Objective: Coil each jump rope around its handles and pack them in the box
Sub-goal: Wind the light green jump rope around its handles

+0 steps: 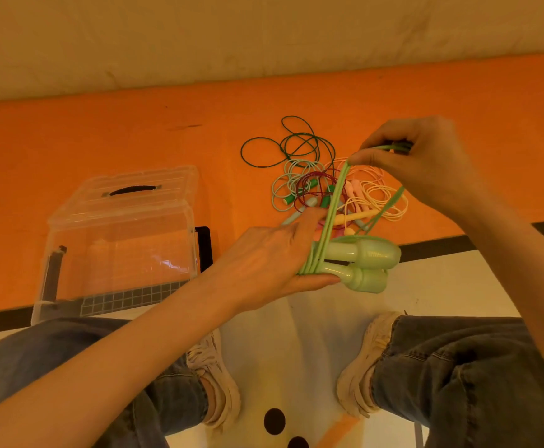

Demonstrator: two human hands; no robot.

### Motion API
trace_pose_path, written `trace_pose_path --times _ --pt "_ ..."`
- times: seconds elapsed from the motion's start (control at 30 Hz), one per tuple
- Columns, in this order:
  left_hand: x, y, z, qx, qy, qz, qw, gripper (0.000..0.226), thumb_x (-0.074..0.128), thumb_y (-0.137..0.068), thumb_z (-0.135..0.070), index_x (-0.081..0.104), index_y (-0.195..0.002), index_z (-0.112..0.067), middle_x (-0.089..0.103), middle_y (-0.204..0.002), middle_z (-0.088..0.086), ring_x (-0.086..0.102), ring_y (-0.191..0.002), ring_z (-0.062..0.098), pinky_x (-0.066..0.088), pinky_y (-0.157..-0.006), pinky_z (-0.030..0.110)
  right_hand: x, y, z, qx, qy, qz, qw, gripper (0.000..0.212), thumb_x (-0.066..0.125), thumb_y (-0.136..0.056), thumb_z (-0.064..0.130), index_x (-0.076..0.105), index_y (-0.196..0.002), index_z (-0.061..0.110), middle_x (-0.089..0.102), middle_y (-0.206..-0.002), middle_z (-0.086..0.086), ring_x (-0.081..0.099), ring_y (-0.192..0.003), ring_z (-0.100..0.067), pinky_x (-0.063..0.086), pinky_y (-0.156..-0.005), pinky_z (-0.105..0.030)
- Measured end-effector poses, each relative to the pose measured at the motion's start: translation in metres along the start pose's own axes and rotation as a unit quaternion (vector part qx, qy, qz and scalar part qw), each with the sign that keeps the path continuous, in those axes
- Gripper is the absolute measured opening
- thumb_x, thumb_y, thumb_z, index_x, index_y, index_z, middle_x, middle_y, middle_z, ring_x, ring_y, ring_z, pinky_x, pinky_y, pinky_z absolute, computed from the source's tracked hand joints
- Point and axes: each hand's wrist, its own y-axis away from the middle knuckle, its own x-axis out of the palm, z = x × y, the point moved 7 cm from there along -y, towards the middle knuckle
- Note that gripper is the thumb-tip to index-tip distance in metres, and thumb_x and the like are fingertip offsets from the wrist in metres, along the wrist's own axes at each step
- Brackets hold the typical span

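Observation:
My left hand (pixel 273 257) grips two light green jump rope handles (pixel 366 263), held side by side and pointing right. Several turns of the light green rope (pixel 335 197) wrap the handles' thin ends at my palm. My right hand (pixel 419 160) pinches that rope's strands, pulled taut up and to the right of the handles. Beyond my hands, a pile of loose jump ropes (pixel 315 182) in dark green, pale blue, maroon, pink and cream lies tangled on the orange mat. A clear plastic box (pixel 118 240) with a black handle on its lid stands at the left, away from both hands.
The orange mat (pixel 102 140) runs across the floor to a pale wall. My knees in jeans and two white shoes (pixel 361 367) are below my hands, on a white mat with black dots.

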Motion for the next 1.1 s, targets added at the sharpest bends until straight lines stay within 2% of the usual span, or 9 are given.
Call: trace_pose_path --times 0.1,0.27,0.37,0.53,0.6,0.7,0.8,0.87,1.1 --pt "-0.002 -0.001 -0.004 0.037 -0.015 -0.011 0.999 0.093 0.048 -0.086 -0.064 0.009 -0.154 -0.015 0.065 -0.106 -0.002 0.062 -0.075 0.015 0.040 -0.051 0.023 0.003 -0.001 -0.007 0.020 -0.002 0.013 1.000 0.023 0.066 -0.070 0.055 0.067 -0.072 0.032 0.065 -0.070 -0.004 0.054 -0.066 -0.026 0.043 -0.057 -0.044" --pt "0.000 0.002 -0.010 0.118 -0.026 0.011 0.993 0.068 0.047 -0.085 -0.064 0.045 -0.138 -0.021 0.058 -0.112 -0.004 0.054 -0.094 0.011 0.053 -0.064 0.031 0.009 -0.001 -0.018 0.053 -0.020 0.042 0.997 0.029 0.074 -0.060 0.051 0.069 -0.069 0.024 0.064 -0.065 -0.008 0.046 -0.056 -0.013 0.035 -0.049 -0.032" --pt "-0.010 0.002 -0.005 0.102 0.046 -0.010 0.994 0.059 0.058 -0.085 -0.056 0.051 -0.130 -0.020 0.057 -0.118 -0.005 0.056 -0.099 0.010 0.051 -0.072 0.029 0.005 -0.002 -0.025 0.085 -0.058 0.048 0.994 0.032 0.075 -0.058 0.048 0.070 -0.074 0.020 0.066 -0.069 -0.005 0.053 -0.060 -0.010 0.039 -0.053 -0.024" --pt "-0.024 0.001 0.001 0.081 0.108 -0.053 0.989 0.054 0.070 -0.084 -0.044 0.055 -0.127 -0.016 0.057 -0.116 -0.005 0.059 -0.097 0.009 0.053 -0.071 0.031 0.000 -0.001 -0.029 0.090 -0.092 0.084 0.988 0.018 0.069 -0.079 0.023 0.065 -0.093 0.011 0.066 -0.079 0.006 0.058 -0.063 0.009 0.042 -0.059 -0.007" --pt "-0.025 0.001 -0.002 0.084 0.114 -0.066 0.988 0.053 0.071 -0.084 -0.042 0.056 -0.126 -0.013 0.056 -0.112 -0.006 0.054 -0.092 0.002 0.050 -0.068 0.026 -0.002 0.000 -0.032 0.093 -0.077 0.087 0.989 0.018 0.067 -0.081 0.027 0.068 -0.090 0.011 0.065 -0.074 0.004 0.055 -0.059 0.006 0.040 -0.055 -0.007" --pt "-0.027 0.002 -0.001 0.077 0.144 -0.076 0.984 0.051 0.071 -0.085 -0.041 0.056 -0.124 -0.013 0.055 -0.110 -0.009 0.057 -0.091 0.005 0.052 -0.067 0.031 -0.002 0.003 -0.035 0.101 -0.074 0.084 0.989 0.023 0.064 -0.076 0.044 0.071 -0.081 0.022 0.067 -0.070 -0.007 0.050 -0.060 -0.021 0.039 -0.056 -0.025" --pt "-0.028 0.002 0.008 0.030 0.205 -0.083 0.975 0.048 0.067 -0.084 -0.046 0.049 -0.124 -0.024 0.048 -0.109 -0.022 0.053 -0.093 -0.002 0.050 -0.071 0.026 -0.003 0.003 -0.034 0.119 -0.109 0.075 0.984 0.021 0.063 -0.075 0.042 0.069 -0.080 0.022 0.065 -0.069 -0.012 0.044 -0.051 -0.007 0.035 -0.048 -0.015" --pt "-0.027 0.002 0.016 -0.025 0.259 -0.093 0.961 0.045 0.068 -0.083 -0.046 0.048 -0.119 -0.028 0.050 -0.100 -0.024 0.053 -0.087 -0.002 0.043 -0.069 0.020 -0.001 0.003 -0.036 0.136 -0.127 0.082 0.979 0.017 0.063 -0.078 0.037 0.068 -0.081 0.021 0.065 -0.070 -0.011 0.048 -0.056 -0.010 0.036 -0.050 -0.015" --pt "-0.035 -0.001 0.034 -0.136 0.428 -0.198 0.872 0.027 0.066 -0.084 -0.022 0.054 -0.103 -0.007 0.055 -0.077 -0.025 0.050 -0.068 -0.007 0.036 -0.061 0.006 0.007 0.008 -0.039 0.161 -0.121 0.122 0.972 0.022 0.061 -0.073 0.047 0.069 -0.071 0.027 0.054 -0.049 0.007 0.036 -0.053 -0.017 0.029 -0.050 -0.025"
